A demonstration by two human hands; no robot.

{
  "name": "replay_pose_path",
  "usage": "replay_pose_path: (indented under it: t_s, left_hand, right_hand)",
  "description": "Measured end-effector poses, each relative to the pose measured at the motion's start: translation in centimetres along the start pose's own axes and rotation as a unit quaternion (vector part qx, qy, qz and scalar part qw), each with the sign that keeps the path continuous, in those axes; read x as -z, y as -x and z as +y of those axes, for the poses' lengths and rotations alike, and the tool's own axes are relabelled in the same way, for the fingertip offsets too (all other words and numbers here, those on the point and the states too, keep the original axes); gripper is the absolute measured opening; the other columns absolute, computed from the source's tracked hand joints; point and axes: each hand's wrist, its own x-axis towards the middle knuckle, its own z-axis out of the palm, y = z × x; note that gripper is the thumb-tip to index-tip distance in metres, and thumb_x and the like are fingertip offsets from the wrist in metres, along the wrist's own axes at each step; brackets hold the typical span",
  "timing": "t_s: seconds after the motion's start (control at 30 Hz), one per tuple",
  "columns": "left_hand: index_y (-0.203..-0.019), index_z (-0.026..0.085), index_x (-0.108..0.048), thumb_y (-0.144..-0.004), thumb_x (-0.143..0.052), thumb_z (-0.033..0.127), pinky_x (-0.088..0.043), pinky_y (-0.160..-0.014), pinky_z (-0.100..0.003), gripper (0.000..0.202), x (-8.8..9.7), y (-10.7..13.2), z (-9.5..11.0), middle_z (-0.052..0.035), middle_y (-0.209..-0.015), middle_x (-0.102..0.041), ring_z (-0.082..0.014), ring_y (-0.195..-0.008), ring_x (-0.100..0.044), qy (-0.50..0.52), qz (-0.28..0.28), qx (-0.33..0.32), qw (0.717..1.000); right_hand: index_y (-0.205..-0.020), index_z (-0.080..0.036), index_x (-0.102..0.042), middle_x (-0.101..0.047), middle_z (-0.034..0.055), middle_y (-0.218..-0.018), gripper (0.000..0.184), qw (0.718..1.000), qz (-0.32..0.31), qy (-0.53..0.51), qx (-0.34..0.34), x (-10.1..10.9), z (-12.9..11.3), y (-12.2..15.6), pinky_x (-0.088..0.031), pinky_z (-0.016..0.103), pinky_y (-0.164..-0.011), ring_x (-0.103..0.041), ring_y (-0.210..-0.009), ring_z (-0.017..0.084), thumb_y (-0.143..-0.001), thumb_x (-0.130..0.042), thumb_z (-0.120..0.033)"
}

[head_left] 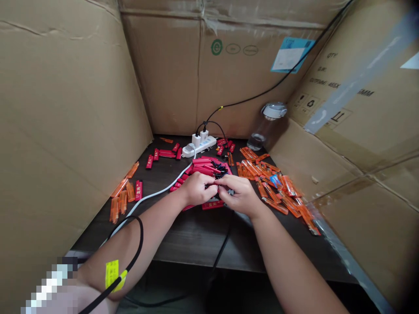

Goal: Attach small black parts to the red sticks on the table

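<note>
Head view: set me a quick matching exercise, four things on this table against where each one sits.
Things:
1. white power strip
2. clear bottle
3. orange pieces
4. yellow tag

Places:
A. spread to the right of the right hand
B. back right, against the cardboard
C. on the black cable, bottom left
D. back centre, two chargers plugged in

Pairs: 1-D, 2-B, 3-A, 4-C

Both bare forearms reach forward and converge. The left hand (pixel 196 188) and right hand (pixel 241 195) sit knuckles-up, side by side, fingers (pixel 212 190) curled inward, tips meeting between the two hands.
</note>
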Motion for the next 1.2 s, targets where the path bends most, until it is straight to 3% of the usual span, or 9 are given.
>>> replay_pose_path:
  t_s: [0.17,0.33,0.7,1.2]
  left_hand:
    - [-0.058,0.016,-0.062,-0.077,-0.046,0.029,-0.031,-0.053,-0.025,0.028,0.1,0.2,0.3,-0.0024,-0.054,-0.059,-0.0117,-0.051,-0.048,-0.096,0.006,-0.022,0.995]
    - [-0.057,0.018,-0.064,-0.077,-0.045,0.029,-0.028,-0.052,-0.027,0.03,-0.1,0.3,0.7,-0.0044,-0.056,-0.063,-0.0143,-0.05,-0.051,-0.165,0.015,-0.029,0.986]
    - [-0.058,0.018,-0.063,-0.08,-0.042,0.029,-0.027,-0.052,-0.028,0.033,-0.1,0.1,0.9,-0.0057,-0.06,-0.066,-0.0163,-0.056,-0.055,-0.181,0.029,-0.005,0.983]
    - [-0.061,0.017,-0.066,-0.08,-0.042,0.03,-0.031,-0.052,-0.028,0.034,-0.1,0.1,1.0,-0.0076,-0.063,-0.068,-0.0185,-0.058,-0.059,-0.215,0.032,0.014,0.976]
  right_hand:
    - [-0.088,-0.016,-0.067,-0.067,0.0075,-0.08,0.019,1.0,0.005,-0.019,0.017,0.1,0.0,0.0,-0.053,0.025,-0.063,-0.063,-0.069,0.014,-0.078,-0.053,-0.008]
    - [-0.083,-0.018,-0.067,-0.068,0.005,-0.073,0.019,1.0,0.011,0.005,0.015,0.2,-0.5,0.0,-0.053,0.024,-0.061,-0.063,-0.064,0.013,-0.077,-0.052,-0.008]
    - [-0.083,-0.018,-0.066,-0.068,0.0064,-0.072,0.016,0.994,0.072,0.077,0.028,-0.9,-0.4,0.3,-0.055,0.026,-0.062,-0.064,-0.063,0.014,-0.077,-0.054,-0.01]
    - [-0.089,-0.018,-0.066,-0.069,0.0072,-0.076,0.018,0.994,0.079,0.071,0.034,-1.2,-0.2,0.4,-0.057,0.027,-0.065,-0.065,-0.068,0.015,-0.078,-0.055,-0.01]
